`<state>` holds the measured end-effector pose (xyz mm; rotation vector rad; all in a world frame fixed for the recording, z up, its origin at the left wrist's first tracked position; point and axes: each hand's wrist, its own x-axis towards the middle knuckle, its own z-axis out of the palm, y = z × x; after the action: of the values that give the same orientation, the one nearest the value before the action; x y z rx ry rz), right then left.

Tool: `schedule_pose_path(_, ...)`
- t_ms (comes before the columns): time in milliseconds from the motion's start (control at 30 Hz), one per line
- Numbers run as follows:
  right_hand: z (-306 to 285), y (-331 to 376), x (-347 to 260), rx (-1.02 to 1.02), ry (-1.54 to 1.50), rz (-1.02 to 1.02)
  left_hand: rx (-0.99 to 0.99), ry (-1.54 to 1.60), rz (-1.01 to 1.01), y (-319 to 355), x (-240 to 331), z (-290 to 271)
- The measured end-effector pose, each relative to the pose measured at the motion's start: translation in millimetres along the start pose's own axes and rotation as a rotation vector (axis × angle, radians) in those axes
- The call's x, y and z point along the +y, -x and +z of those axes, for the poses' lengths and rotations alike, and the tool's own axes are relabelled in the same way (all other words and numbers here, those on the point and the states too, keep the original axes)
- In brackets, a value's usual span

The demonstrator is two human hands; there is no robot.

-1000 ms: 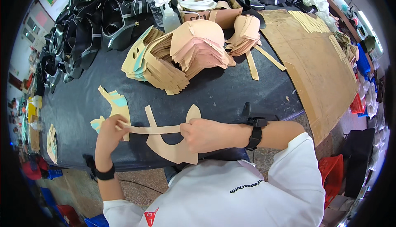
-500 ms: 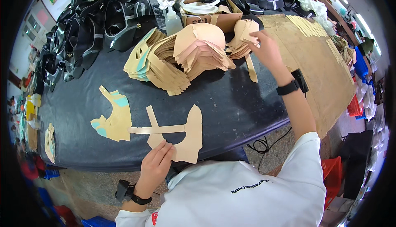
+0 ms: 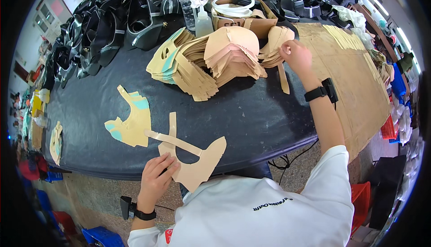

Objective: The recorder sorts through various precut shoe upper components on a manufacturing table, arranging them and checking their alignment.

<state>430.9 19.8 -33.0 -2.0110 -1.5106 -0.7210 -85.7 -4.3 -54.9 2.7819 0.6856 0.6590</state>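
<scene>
My left hand (image 3: 157, 175) pinches the lower left edge of a curved tan shoe-upper piece (image 3: 200, 168), at the table's front edge. A tan strip (image 3: 182, 144) crosses this piece, its left end by a pale yellow upper piece (image 3: 136, 123) with turquoise patches, which lies flat. At the back right, my right hand (image 3: 297, 57) has its fingertips pinched at the right edge of a small stack of tan pieces (image 3: 271, 44); what they grip is hidden. Another narrow strip (image 3: 283, 79) hangs below that stack.
A pinkish-tan stack (image 3: 231, 45) and a yellow stack (image 3: 193, 78) stand mid-table. Behind them are a pump bottle (image 3: 203, 24), a lidded jug (image 3: 189, 0) and a cardboard box (image 3: 265, 19). Black shoe uppers (image 3: 107, 36) heap at the left. Cardboard (image 3: 343, 81) covers the right side.
My left hand has shifted left and down, tilting the tan piece and the strip across it. My right hand's fingers have closed in at the stack's edge. The view has shifted slightly.
</scene>
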Motion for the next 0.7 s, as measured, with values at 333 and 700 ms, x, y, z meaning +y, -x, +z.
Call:
schedule_pose_path(333, -38, -31, 22, 0.414, -0.171, 0.361, 0.011, 0.053, 0.004, 1, -4, 3)
schedule_pose_path(700, 13, 6, 5, 0.112, 0.053, -0.069, 0.026, 0.058, -0.019, 3, -4, 4)
